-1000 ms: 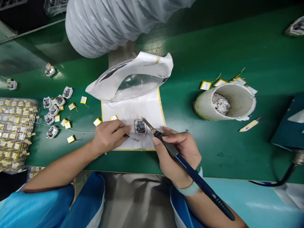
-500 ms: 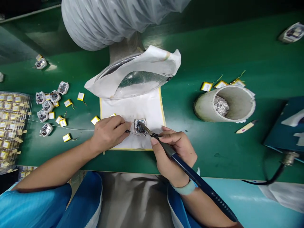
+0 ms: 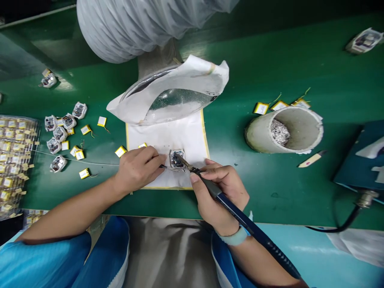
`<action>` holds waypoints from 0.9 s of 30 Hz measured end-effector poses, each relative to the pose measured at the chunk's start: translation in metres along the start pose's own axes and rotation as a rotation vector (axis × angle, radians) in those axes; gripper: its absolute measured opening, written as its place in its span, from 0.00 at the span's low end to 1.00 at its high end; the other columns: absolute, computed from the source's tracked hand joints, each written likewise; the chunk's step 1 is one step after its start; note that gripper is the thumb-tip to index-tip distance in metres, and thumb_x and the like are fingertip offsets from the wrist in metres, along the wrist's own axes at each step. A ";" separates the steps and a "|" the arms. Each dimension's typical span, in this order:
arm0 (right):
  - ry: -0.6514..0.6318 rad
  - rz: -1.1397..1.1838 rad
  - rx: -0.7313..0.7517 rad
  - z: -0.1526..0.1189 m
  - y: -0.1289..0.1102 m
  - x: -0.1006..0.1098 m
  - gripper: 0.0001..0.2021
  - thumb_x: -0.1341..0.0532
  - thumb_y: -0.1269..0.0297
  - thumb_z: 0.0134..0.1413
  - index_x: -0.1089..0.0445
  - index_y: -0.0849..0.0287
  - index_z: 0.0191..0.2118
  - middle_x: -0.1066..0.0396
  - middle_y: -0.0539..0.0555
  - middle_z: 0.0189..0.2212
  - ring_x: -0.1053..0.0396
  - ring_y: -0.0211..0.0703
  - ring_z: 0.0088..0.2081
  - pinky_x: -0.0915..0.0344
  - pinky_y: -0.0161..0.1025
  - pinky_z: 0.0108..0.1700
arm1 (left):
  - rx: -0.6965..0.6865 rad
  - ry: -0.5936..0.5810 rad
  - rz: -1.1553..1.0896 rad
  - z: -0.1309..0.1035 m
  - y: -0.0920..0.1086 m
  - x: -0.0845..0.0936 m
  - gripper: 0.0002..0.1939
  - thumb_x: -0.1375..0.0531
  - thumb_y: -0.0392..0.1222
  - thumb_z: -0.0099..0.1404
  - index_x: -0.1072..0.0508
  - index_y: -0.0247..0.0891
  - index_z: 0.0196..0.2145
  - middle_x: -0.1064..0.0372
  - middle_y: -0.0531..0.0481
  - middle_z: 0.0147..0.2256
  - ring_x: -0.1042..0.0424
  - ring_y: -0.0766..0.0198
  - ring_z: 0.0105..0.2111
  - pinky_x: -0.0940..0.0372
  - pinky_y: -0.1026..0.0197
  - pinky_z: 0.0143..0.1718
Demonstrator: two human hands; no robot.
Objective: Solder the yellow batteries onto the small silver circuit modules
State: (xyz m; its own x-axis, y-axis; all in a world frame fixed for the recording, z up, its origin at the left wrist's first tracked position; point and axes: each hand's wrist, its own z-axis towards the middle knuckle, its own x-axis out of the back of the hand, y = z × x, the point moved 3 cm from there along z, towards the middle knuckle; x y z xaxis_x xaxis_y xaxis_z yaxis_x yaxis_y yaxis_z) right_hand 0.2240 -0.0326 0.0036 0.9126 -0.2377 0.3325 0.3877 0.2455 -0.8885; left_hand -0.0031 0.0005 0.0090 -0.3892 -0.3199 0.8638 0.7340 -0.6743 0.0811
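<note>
My right hand (image 3: 223, 192) is closed around the dark grip of a soldering iron (image 3: 216, 190), held like a pen. The iron's metal tip touches or hovers just over a small circuit board in a white casing (image 3: 177, 159), which lies on a white sheet (image 3: 163, 138). From the left, a thin solder wire (image 3: 90, 162) runs into my left hand (image 3: 139, 168), whose fingers are pinched beside the board. A dark slim tip and a fine wire stick out below those fingertips; what they belong to is hidden.
Several white-cased boards (image 3: 60, 134) and yellow-edged batteries (image 3: 84, 173) lie to the left, near a battery-filled tray (image 3: 12, 168). A clear shield (image 3: 180, 100) and a ribbed duct (image 3: 144, 28) overhang the sheet. Rightward stand a cup with metallic wool (image 3: 258, 136) and a blue box (image 3: 360, 160).
The cased boards at the upper left and far upper right have shifted slightly left. My hands, the iron and the board between them look nearly unmoved.
</note>
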 end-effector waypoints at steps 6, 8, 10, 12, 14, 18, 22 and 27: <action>-0.027 -0.039 0.046 0.001 -0.001 -0.001 0.10 0.28 0.65 0.65 0.31 0.49 0.39 0.26 0.42 0.27 0.19 0.44 0.32 0.18 0.56 0.62 | 0.001 -0.016 0.007 0.002 0.002 0.000 0.04 0.37 0.36 0.77 0.21 0.40 0.41 0.27 0.54 0.31 0.28 0.66 0.28 0.34 0.61 0.28; -0.032 -0.042 0.048 0.001 0.000 -0.001 0.10 0.28 0.65 0.65 0.30 0.49 0.39 0.25 0.42 0.27 0.19 0.45 0.33 0.18 0.56 0.62 | 0.000 -0.014 0.011 0.002 0.002 0.000 0.04 0.36 0.36 0.76 0.21 0.40 0.41 0.27 0.54 0.31 0.28 0.66 0.28 0.34 0.61 0.29; -0.029 -0.042 0.048 0.001 0.000 -0.001 0.10 0.28 0.66 0.64 0.30 0.49 0.38 0.25 0.43 0.27 0.19 0.45 0.33 0.17 0.57 0.61 | 0.002 -0.007 0.011 0.002 0.002 -0.001 0.04 0.36 0.35 0.76 0.21 0.40 0.42 0.27 0.55 0.31 0.28 0.66 0.28 0.34 0.61 0.29; -0.023 -0.036 0.052 0.001 0.001 -0.001 0.10 0.28 0.66 0.64 0.30 0.49 0.38 0.25 0.43 0.28 0.18 0.46 0.34 0.17 0.57 0.61 | 0.004 -0.003 0.000 0.002 0.001 0.000 0.03 0.36 0.35 0.76 0.22 0.40 0.43 0.26 0.54 0.32 0.27 0.66 0.29 0.34 0.61 0.29; -0.025 -0.035 0.055 0.001 0.001 -0.001 0.10 0.28 0.66 0.64 0.30 0.49 0.39 0.24 0.43 0.29 0.19 0.45 0.34 0.18 0.57 0.61 | -0.003 -0.008 -0.021 0.001 0.001 0.001 0.02 0.35 0.35 0.76 0.22 0.40 0.44 0.25 0.54 0.32 0.26 0.66 0.29 0.34 0.61 0.30; -0.022 -0.021 0.043 -0.001 0.001 -0.001 0.10 0.28 0.66 0.64 0.30 0.50 0.39 0.25 0.43 0.29 0.19 0.45 0.34 0.18 0.57 0.61 | -0.087 -0.065 -0.107 -0.004 0.004 0.009 0.01 0.35 0.38 0.76 0.22 0.41 0.43 0.26 0.53 0.32 0.28 0.65 0.29 0.34 0.61 0.30; 0.079 0.089 0.029 -0.002 0.007 0.004 0.10 0.28 0.67 0.65 0.30 0.50 0.42 0.23 0.45 0.33 0.16 0.46 0.40 0.18 0.58 0.63 | -0.172 -0.131 -0.294 -0.007 0.012 0.017 0.12 0.36 0.53 0.78 0.22 0.43 0.44 0.23 0.52 0.34 0.26 0.66 0.27 0.33 0.60 0.28; 0.172 0.131 0.069 -0.005 0.015 0.007 0.11 0.27 0.65 0.66 0.30 0.50 0.43 0.25 0.44 0.31 0.15 0.49 0.38 0.18 0.62 0.62 | 0.100 -0.238 -0.184 0.007 0.016 0.001 0.16 0.34 0.53 0.77 0.23 0.43 0.56 0.19 0.41 0.57 0.15 0.60 0.40 0.29 0.62 0.29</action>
State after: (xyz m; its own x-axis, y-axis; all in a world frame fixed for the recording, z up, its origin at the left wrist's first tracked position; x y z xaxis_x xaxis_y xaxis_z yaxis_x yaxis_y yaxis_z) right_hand 0.2352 -0.0357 -0.0089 0.9225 -0.3550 0.1516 0.2806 0.3470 -0.8949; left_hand 0.0117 -0.0060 0.0145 -0.3884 -0.0259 0.9211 0.7190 -0.6337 0.2854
